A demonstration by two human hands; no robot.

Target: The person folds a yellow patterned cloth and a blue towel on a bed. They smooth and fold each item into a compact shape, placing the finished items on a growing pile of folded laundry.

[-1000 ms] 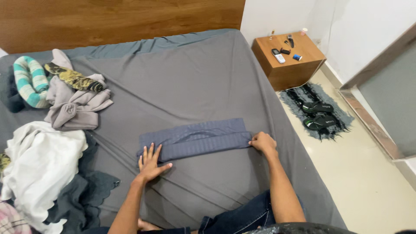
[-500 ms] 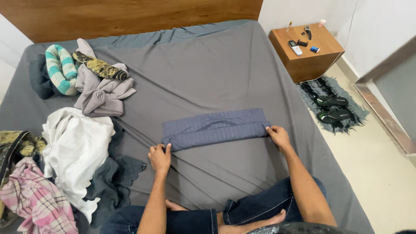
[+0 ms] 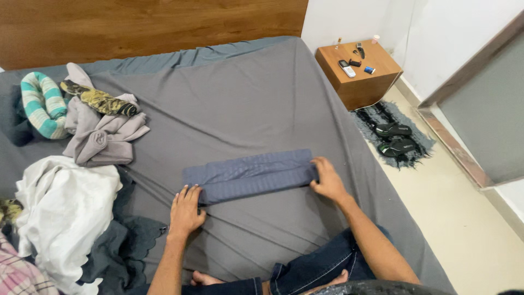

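Shifted since half a second ago — left hand (image 3: 185, 210) slid to the left end of the folded cloth (image 3: 251, 176), right hand (image 3: 326, 180) pressed at the right end. Head view: lay mid-bed (image 3: 229, 109) as a long, narrow blue-grey band. Left fingers loosely curled, tips on the near corner; right palm flat, fingers spread, clasping nothing. Clothes pile (image 3: 65, 207) sat well to the left. Judged best done by keeping both ends level — edges squared, creases smoothed outward.

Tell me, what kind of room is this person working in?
Most likely a bedroom: a bed with a grey sheet and wooden headboard, a small wooden bedside table, and slippers on a floor mat beside it.
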